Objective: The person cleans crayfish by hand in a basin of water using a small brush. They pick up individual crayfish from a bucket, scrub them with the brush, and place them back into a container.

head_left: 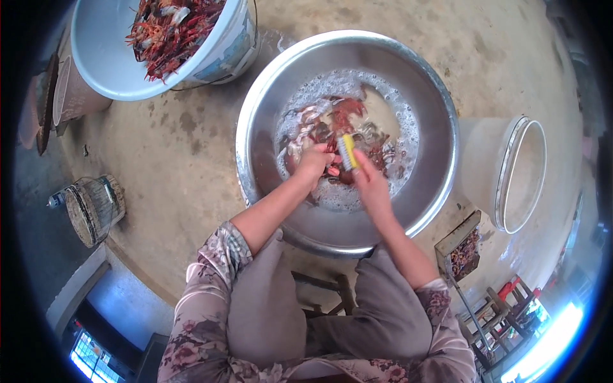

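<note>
A wide steel basin (250, 137) stands on the floor in front of my knees, with foamy, murky water and several red crayfish (348, 110) inside. My left hand (313, 163) is over the water, its fingers closed on a dark red crayfish (336, 167), partly hidden by the fingers and the brush. In my right hand (372, 185) is a small yellow scrubbing brush (348, 150) with pale bristles. The bristle side faces left, close against the crayfish; whether they touch I cannot tell.
A light blue bucket (105, 80) heaped with red crayfish stands at the far left. At the right is a whitish bucket (491, 169), with a dustpan (447, 246) of debris nearer me. A grimy small pail (96, 210) sits at the left; wooden stools (501, 306) stand at the lower right.
</note>
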Available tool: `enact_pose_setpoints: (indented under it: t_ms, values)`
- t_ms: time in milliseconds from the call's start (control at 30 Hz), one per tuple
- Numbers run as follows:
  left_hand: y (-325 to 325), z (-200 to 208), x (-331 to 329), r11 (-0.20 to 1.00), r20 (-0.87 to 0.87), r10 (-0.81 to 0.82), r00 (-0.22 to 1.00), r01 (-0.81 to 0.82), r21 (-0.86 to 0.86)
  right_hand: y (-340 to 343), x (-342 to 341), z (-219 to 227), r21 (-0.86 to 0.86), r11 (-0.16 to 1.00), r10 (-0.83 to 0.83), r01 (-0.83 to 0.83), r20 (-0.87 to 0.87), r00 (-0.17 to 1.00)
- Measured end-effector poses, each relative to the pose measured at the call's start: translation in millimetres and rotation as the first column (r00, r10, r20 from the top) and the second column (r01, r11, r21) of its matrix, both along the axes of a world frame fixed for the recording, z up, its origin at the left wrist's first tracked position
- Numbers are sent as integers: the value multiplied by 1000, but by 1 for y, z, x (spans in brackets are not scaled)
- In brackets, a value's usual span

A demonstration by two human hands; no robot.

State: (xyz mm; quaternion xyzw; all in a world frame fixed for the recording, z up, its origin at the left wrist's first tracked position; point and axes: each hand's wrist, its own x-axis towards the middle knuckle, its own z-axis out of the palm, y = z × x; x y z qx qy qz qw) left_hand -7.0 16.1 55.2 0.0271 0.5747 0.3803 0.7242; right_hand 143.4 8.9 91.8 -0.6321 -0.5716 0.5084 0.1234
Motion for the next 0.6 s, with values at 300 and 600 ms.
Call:
enact_pose_setpoints:
  t_ms: [300, 600]
  values:
    - [5, 10, 3, 988, -299, -150, 942, 135, -71, -6, -15, 8, 220, 915, 281, -340, 258, 924]
    - [-6, -12, -9, 989, -71, -138, 988, 141, 37, 2, -14, 7, 124, 957, 238, -262, 184, 954]
